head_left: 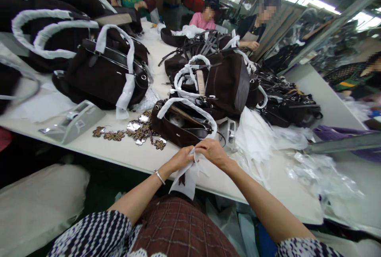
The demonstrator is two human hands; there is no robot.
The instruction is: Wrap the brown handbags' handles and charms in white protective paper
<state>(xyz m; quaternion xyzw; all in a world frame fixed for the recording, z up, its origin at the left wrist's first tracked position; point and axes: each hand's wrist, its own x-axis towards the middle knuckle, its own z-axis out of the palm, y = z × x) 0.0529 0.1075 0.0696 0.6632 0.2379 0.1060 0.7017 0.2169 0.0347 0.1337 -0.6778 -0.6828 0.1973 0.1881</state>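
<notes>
Just on the near side of the small open handbag, the left hand and right hand meet, each grip narrow and pinching the white tissue. The step appears to be folding or twisting it; the next move seems to call for one steady pinch while the other hand draws.
</notes>
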